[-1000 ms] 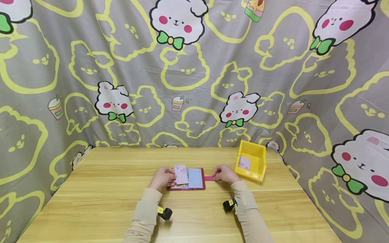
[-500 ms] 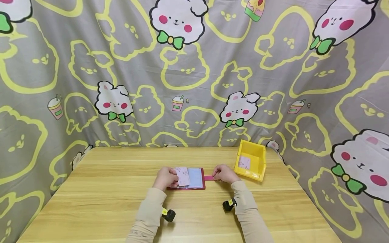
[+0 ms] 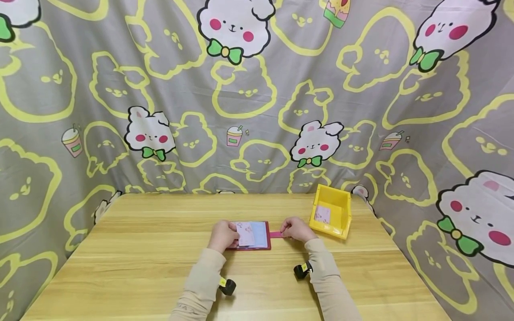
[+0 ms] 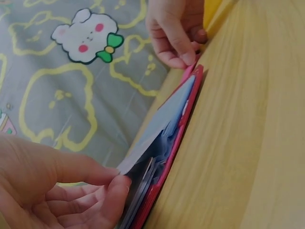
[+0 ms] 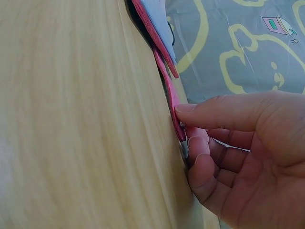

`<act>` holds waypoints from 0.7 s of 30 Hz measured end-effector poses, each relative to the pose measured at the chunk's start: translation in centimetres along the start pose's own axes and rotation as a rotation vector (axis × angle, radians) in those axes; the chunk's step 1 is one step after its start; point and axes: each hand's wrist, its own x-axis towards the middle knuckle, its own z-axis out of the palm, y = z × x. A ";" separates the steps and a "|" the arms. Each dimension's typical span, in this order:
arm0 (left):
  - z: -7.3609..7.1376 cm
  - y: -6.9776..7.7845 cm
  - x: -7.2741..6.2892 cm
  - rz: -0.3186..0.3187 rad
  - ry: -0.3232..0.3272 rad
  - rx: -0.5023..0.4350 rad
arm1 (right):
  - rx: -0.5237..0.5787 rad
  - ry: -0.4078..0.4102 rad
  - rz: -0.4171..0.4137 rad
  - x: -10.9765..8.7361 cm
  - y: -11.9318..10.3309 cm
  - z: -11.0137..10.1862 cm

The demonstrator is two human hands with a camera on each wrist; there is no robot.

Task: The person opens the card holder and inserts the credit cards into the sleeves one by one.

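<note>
An unfolded red card holder (image 3: 269,240) with clear bluish sleeves (image 3: 260,232) lies on the table. My left hand (image 3: 223,236) pinches a pale pink patterned card (image 3: 245,234) between thumb and fingertip, over the holder's left half. In the left wrist view the card (image 4: 138,151) slants above the sleeves, its far end right at one of them. My right hand (image 3: 298,229) pinches the end of the holder's pink strap (image 3: 276,235); the right wrist view shows the thumb on the strap (image 5: 167,83), fingers curled beneath.
Beyond my right hand stands a yellow bin (image 3: 332,209), with another pink patterned card (image 3: 323,215) inside it. A patterned grey curtain (image 3: 257,98) hangs behind the wooden table (image 3: 160,267).
My left hand has shifted slightly right, carrying the card lower and further across the holder. The right hand stays on the strap.
</note>
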 end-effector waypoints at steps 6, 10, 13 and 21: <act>1.0 0.5 -0.5 0.060 0.050 0.121 | 0.000 -0.001 0.002 0.0 0.0 0.0; 1.7 0.9 -0.8 0.124 0.115 0.262 | -0.003 -0.001 -0.001 0.1 0.1 0.0; 2.3 0.9 -0.8 0.179 0.168 0.337 | 0.000 -0.005 0.005 0.2 0.1 0.0; 3.5 1.5 -1.6 0.237 0.132 0.428 | -0.008 -0.007 0.014 0.2 0.1 0.1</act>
